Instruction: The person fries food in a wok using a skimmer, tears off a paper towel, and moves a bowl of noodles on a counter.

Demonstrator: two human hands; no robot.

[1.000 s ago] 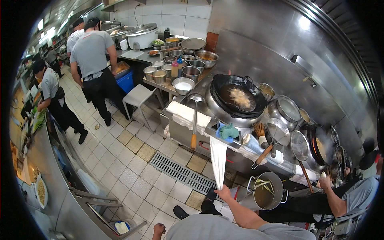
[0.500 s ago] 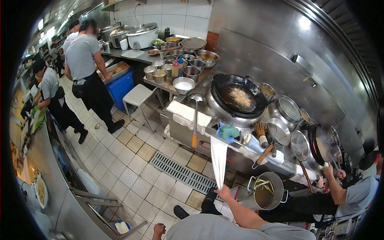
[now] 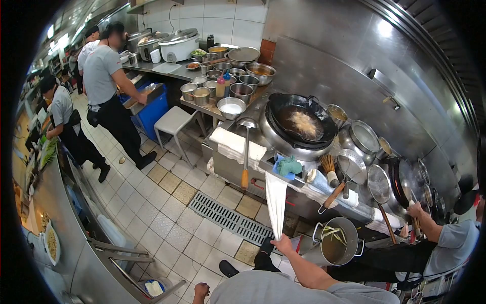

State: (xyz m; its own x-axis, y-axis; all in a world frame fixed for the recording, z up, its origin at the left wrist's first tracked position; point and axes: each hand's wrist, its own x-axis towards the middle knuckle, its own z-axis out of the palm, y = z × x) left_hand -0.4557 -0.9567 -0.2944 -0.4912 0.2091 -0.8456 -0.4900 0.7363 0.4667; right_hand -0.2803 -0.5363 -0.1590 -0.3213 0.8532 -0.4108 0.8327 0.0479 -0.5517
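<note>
No text, label, brand, number or sign can be read anywhere in view.
</note>
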